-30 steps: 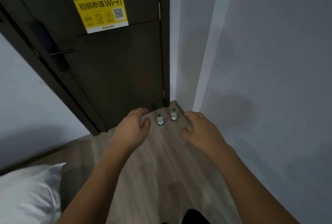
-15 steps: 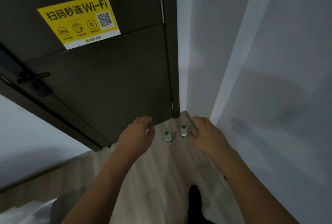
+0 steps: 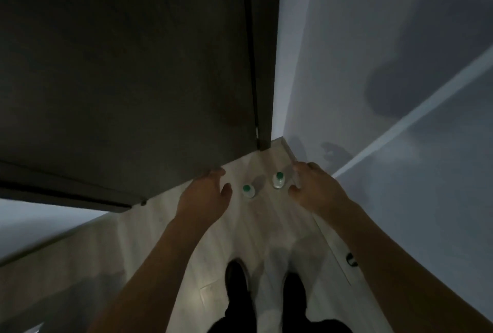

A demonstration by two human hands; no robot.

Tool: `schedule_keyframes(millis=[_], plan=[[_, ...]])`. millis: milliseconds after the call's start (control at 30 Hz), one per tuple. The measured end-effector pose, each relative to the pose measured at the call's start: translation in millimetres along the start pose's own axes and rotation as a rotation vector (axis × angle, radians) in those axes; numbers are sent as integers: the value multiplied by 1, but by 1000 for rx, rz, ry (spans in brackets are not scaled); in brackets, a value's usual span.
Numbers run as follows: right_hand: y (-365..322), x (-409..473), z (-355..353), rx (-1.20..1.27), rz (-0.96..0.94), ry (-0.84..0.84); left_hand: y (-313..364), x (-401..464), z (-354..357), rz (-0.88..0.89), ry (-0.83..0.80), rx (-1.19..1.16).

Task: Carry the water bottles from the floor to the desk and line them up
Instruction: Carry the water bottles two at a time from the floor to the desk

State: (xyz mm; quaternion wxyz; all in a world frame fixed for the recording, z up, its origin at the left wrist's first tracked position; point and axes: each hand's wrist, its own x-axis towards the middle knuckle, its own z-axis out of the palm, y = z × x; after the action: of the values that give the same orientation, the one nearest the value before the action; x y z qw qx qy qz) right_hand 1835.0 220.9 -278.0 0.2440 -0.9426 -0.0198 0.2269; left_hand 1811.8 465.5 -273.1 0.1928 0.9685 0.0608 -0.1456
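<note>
Two small clear water bottles with green caps stand upright on the light wood floor in the corner by the door. The left bottle [image 3: 248,191] is a little nearer to me than the right bottle [image 3: 278,181]. My left hand [image 3: 206,194] hovers just left of the left bottle, fingers curved and apart, holding nothing. My right hand [image 3: 313,188] hovers just right of the right bottle, fingers spread, also holding nothing. Neither hand touches a bottle. The desk is not in view.
A dark brown door [image 3: 128,71] fills the upper left, its lower edge close to my left hand. A grey wall [image 3: 400,145] runs along the right. My two dark shoes [image 3: 237,279] stand on the floor [image 3: 266,231] below the bottles.
The camera has tilted down and moved closer; the yellow Wi-Fi sticker has left the view and my shoes have appeared. Both hands have stayed spread either side of the bottles, lower toward the floor.
</note>
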Motion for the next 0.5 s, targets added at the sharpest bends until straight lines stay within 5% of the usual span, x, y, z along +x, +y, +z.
schedule_keyframes(millis=[267, 500], plan=[[147, 204, 223, 12, 149, -48, -96, 159, 280, 14, -297, 92], [222, 337, 352, -44, 120, -51, -149, 258, 430, 57, -266, 205]])
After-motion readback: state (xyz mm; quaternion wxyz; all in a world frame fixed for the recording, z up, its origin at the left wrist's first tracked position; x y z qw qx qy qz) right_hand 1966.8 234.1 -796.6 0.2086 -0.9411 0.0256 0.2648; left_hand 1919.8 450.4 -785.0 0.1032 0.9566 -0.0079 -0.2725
